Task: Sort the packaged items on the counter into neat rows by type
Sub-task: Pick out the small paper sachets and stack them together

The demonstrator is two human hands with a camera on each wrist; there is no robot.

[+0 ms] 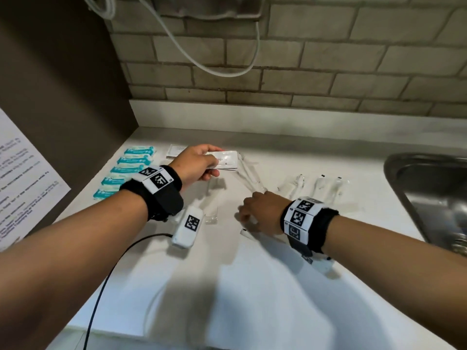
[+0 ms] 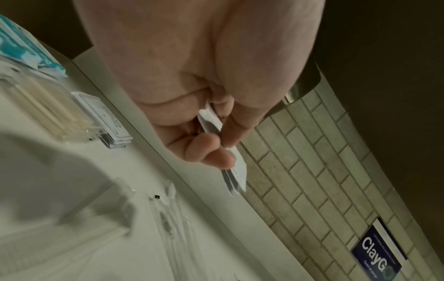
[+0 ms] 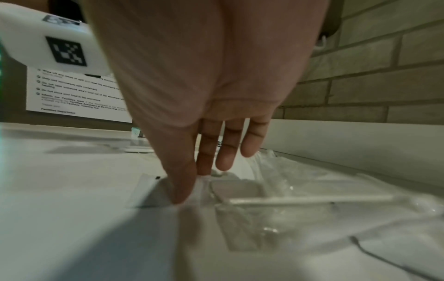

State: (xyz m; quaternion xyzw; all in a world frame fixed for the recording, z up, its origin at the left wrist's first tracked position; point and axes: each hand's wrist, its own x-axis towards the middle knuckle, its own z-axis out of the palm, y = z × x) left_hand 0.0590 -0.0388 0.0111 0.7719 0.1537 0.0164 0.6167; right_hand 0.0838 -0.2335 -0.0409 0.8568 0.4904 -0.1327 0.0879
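Note:
My left hand [image 1: 216, 160] is raised over the back of the counter and pinches a few flat white sachets [image 1: 226, 160] between thumb and fingers. The left wrist view shows the same sachets [image 2: 236, 171] edge-on in the left hand [image 2: 223, 146]. More white sachets [image 1: 177, 150] lie stacked on the counter behind it. A column of teal packets [image 1: 126, 170] lies at the left. My right hand [image 1: 246, 218] reaches down with straight fingers, its fingertips [image 3: 181, 195] touching a clear-wrapped cutlery packet [image 3: 242, 192]. Other clear cutlery packets [image 1: 321, 184] lie in a row to the right.
A steel sink [image 1: 429, 195] sits at the right edge of the white counter [image 1: 252, 286]. A brown side panel with a printed notice [image 1: 22, 178] closes the left. A tiled wall [image 1: 303, 59] stands behind, with a hanging cable [image 1: 207, 66]. A clear pack of sticks [image 2: 48, 110] lies by the sachet stack.

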